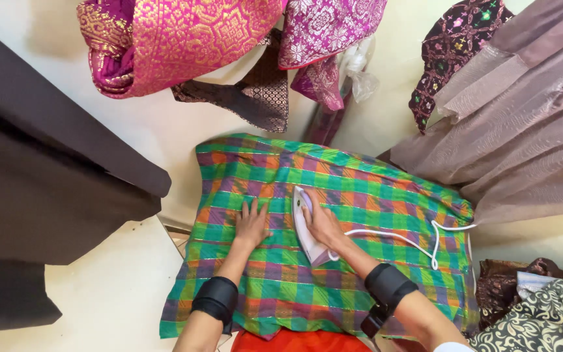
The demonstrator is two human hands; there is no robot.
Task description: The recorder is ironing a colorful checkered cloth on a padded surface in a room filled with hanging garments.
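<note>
A green, orange and purple checked cloth lies spread over a board in the middle. My left hand rests flat on the cloth, fingers apart, just left of a white iron. My right hand grips the iron's handle, with the iron's tip pointing away from me. The iron's white cord runs right across the cloth and loops near its right edge. Both forearms wear black bands.
Pink and purple patterned fabrics hang above the board. Mauve sheer cloth drapes at the right. A dark fabric mass fills the left. A black-and-cream patterned cloth lies at the lower right, an orange cloth below the board.
</note>
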